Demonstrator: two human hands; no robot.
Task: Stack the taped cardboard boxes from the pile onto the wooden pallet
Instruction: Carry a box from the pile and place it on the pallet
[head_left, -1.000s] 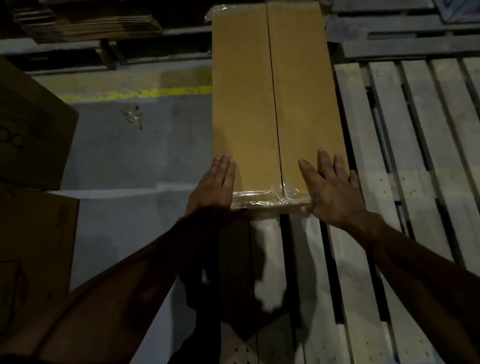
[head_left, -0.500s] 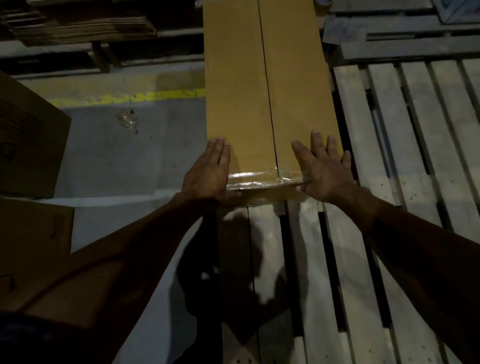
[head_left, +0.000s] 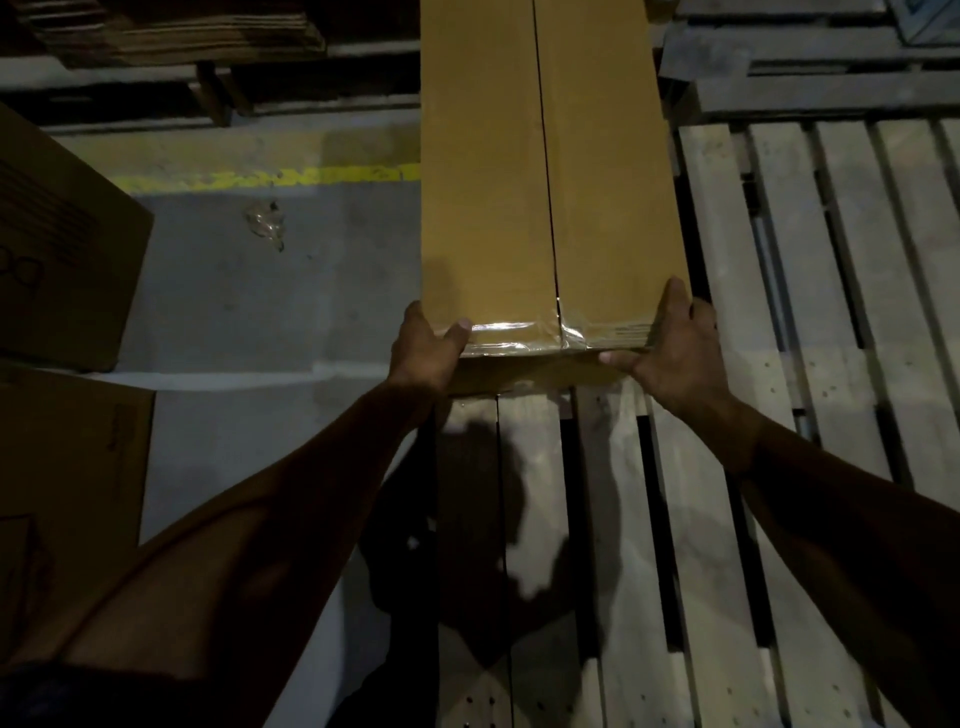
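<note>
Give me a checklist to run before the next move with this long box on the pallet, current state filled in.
1. Left hand grips the near left corner of the box: ok.
2. Right hand grips the near right corner: ok.
3. Tape across the near edge holds the flaps: ok.
4. Box lies along the wooden pallet left edge: ok.
5. Far end seated on the pallet: cannot tell, out of frame.

I see a dim scene, lit from above behind me: my shadow falls across the wooden pallet (head_left: 623, 519), glare glints off the tape (head_left: 519, 332), corners sink into soft darkness.
</note>
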